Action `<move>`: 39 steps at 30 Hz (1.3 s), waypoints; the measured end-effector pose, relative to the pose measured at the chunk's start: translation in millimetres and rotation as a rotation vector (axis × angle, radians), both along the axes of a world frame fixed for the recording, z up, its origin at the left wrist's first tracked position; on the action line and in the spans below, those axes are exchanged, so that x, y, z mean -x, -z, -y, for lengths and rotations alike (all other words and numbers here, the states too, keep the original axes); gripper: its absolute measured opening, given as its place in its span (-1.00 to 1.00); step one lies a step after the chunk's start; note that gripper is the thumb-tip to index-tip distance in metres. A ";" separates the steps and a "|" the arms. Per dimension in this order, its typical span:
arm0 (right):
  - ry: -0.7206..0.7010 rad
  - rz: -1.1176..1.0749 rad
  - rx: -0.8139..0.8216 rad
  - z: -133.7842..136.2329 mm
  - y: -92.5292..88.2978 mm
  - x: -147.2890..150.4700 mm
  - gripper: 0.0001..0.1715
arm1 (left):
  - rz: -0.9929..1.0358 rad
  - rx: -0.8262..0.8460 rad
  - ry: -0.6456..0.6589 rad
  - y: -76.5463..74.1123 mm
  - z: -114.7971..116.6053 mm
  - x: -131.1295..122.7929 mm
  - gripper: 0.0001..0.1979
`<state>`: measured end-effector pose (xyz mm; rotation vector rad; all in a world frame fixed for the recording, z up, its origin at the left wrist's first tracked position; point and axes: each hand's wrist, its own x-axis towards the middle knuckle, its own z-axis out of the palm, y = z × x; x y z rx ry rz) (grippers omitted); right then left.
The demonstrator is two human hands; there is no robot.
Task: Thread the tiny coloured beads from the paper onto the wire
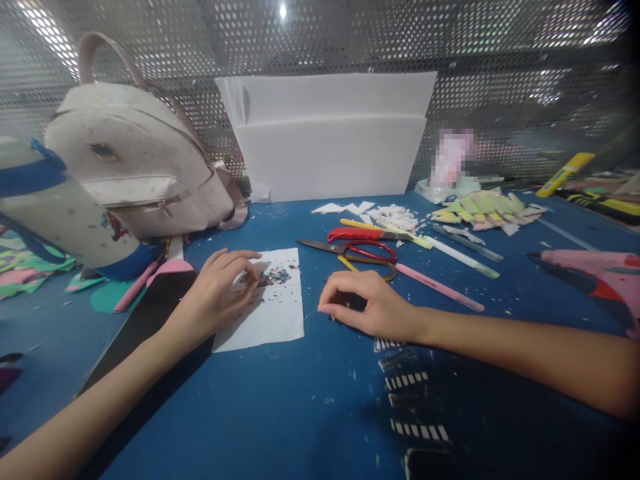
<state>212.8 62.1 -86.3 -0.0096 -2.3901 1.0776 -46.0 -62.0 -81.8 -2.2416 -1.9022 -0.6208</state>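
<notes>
One blue table [250, 413], one backpack [135, 153], two bare hands, one white sheet.
One bottle [65, 213] stands by the backpack; the left hand [223, 287] curves half-open over the sheet's left side, and the right hand [370, 303] curls more tightly just right of it, thumb near forefinger; whether either grips anything cannot be told; the one white sheet [285, 323] lies flat, left of centre; one glue gun [600, 263] at far right; one pair of scissors [320, 246] beyond the right hand; one scatter of tiny bits [275, 275], uncountable, on the sheet.
</notes>
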 end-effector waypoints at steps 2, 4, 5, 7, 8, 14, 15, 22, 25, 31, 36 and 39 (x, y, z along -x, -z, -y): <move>-0.001 -0.004 -0.002 0.1 -0.1 0.1 -0.87 | 0.010 0.019 -0.003 -2.9 1.4 -3.1 -0.98; -0.004 -0.006 -0.003 0.1 0.1 0.2 -0.87 | 0.009 0.036 0.001 -5.5 2.6 -5.8 -0.96; -0.003 -0.006 -0.003 0.0 0.2 0.2 -0.88 | 0.006 0.042 0.007 -6.7 3.1 -7.0 -0.95; -0.001 -0.003 -0.003 -0.1 0.4 0.2 -0.88 | 0.004 0.045 0.020 -9.3 4.3 -9.4 -0.94; 0.001 -0.002 -0.004 -0.1 0.4 0.1 -0.88 | 0.008 0.038 0.026 -10.7 4.9 -10.8 -0.94; -0.004 0.002 -0.001 0.4 0.0 -0.1 -0.89 | -0.004 0.032 0.080 -17.3 7.2 -19.9 -0.88; -0.002 0.002 -0.001 0.5 -0.1 0.0 -0.89 | -0.031 0.035 0.109 -16.7 6.7 -20.0 -0.88; 0.003 0.006 -0.004 0.6 -1.1 0.0 -0.88 | 0.048 0.032 0.156 -8.6 5.8 -19.8 -0.87; 0.029 -0.027 -0.002 0.6 -1.6 -1.8 -0.89 | 0.419 0.088 0.118 -8.0 12.3 -39.0 -0.87; 0.063 -0.200 -0.066 2.0 0.6 -5.8 -0.91 | 0.934 0.210 0.080 -4.6 24.5 -78.8 -0.91; -0.032 -0.267 -0.218 2.9 2.4 -6.8 -0.88 | 1.003 0.231 0.053 0.0 26.2 -75.5 -0.89; -0.031 -0.271 -0.253 2.3 1.8 -7.1 -0.85 | 1.021 0.249 0.046 2.5 26.8 -71.9 -0.86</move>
